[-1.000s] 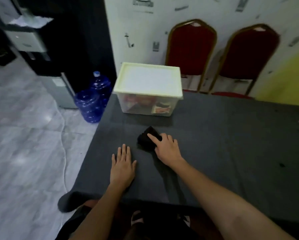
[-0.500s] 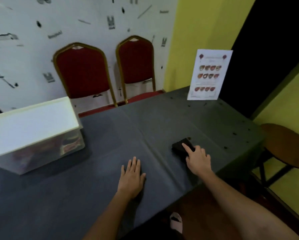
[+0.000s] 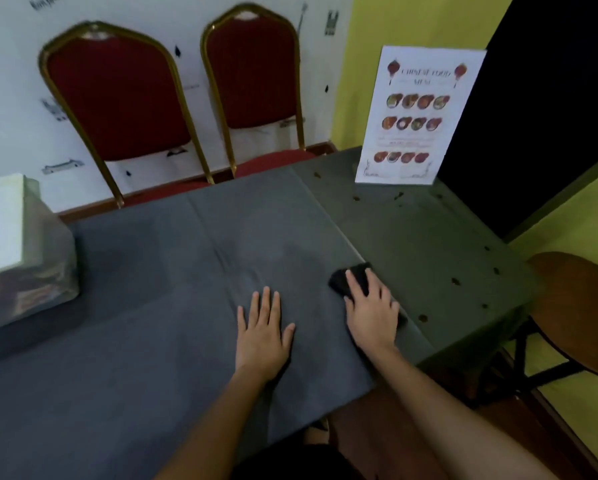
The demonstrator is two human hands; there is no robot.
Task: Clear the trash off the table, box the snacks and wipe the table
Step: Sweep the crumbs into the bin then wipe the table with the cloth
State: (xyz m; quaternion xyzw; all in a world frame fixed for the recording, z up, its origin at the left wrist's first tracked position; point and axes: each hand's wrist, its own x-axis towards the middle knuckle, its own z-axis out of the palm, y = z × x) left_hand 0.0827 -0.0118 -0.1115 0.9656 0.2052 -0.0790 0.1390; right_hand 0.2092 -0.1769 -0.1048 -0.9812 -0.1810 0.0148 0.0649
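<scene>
A grey-clothed table [image 3: 159,341] fills the view. My right hand [image 3: 372,310] presses a folded black cloth [image 3: 349,277] flat on the table, right of centre; most of the cloth lies under my fingers. My left hand [image 3: 262,332] rests flat on the tablecloth, palm down, fingers apart, holding nothing. A clear plastic box [image 3: 23,258] with a pale lid stands at the far left, with snack packets dimly visible through its wall. Small dark crumbs or spots [image 3: 455,280] dot the table's right part.
A standing menu card [image 3: 418,116] is at the table's far right corner. Two red chairs [image 3: 117,98] with gold frames stand behind the table against the wall. A round wooden stool [image 3: 581,313] stands off the right edge.
My right hand slid the black cloth from near the box to the table's right part. My view swung right, so the box now sits at the left edge. My left hand stayed flat.
</scene>
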